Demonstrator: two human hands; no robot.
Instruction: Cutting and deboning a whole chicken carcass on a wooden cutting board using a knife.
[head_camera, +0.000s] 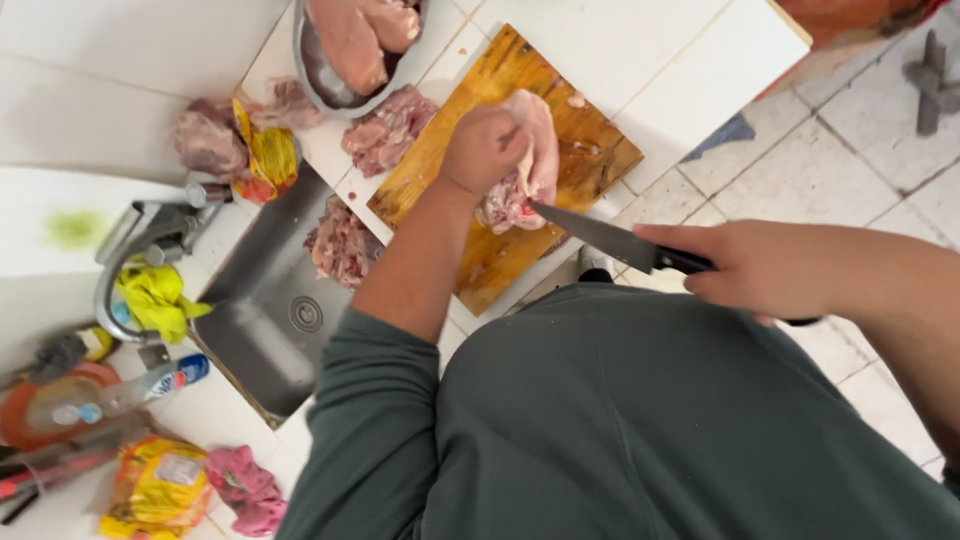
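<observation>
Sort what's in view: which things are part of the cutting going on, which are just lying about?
In use:
left hand gripping the raw chicken piece
right hand holding the knife
wooden cutting board
cut meat pile beside the board
metal bowl of chicken

Lying about:
sink
tap
yellow cloth
plastic bottle
pink rag
yellow packet

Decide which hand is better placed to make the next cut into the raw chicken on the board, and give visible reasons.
Probably the right hand: it grips the knife, blade tip at the chicken piece. The left hand pins that piece on the cutting board.
</observation>
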